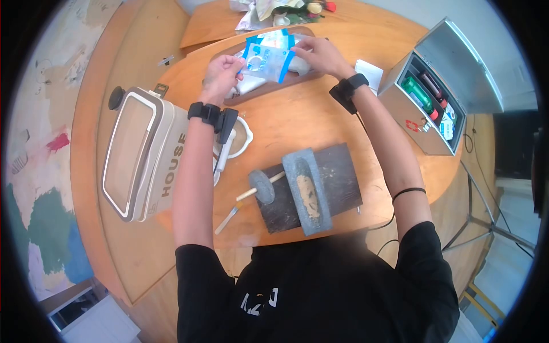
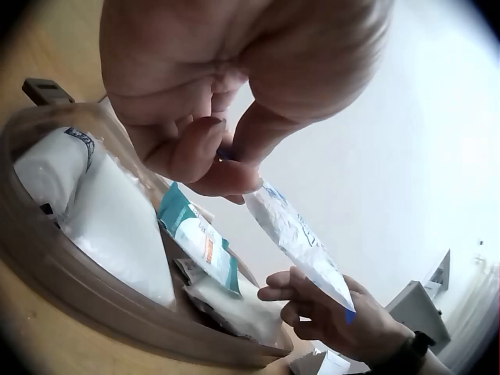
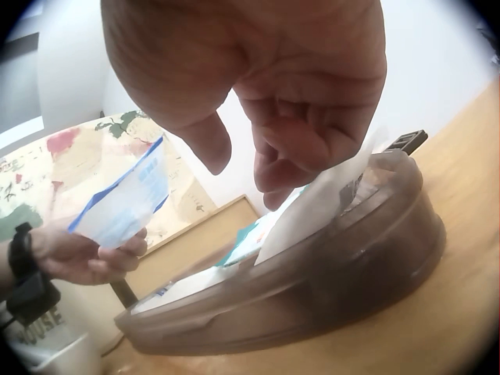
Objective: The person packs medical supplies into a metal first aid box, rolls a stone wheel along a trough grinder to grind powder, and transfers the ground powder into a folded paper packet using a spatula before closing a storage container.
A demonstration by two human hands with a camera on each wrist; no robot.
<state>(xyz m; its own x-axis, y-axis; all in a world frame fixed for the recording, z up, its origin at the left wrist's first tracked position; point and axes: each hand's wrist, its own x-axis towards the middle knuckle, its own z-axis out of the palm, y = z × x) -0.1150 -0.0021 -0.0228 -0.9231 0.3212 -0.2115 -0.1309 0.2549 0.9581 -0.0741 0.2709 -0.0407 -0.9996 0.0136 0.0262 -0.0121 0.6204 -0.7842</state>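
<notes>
Left hand pinches blue-edged sachet at 12 o'clock; right hand released, fingers loosely bent; best steady free edge lightly

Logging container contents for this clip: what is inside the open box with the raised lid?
The box holds a green bottle, a dark item beside it, and white-and-blue packs. Whatever lies beneath them is covered.

Black short sleeves, black wristbands.
</notes>
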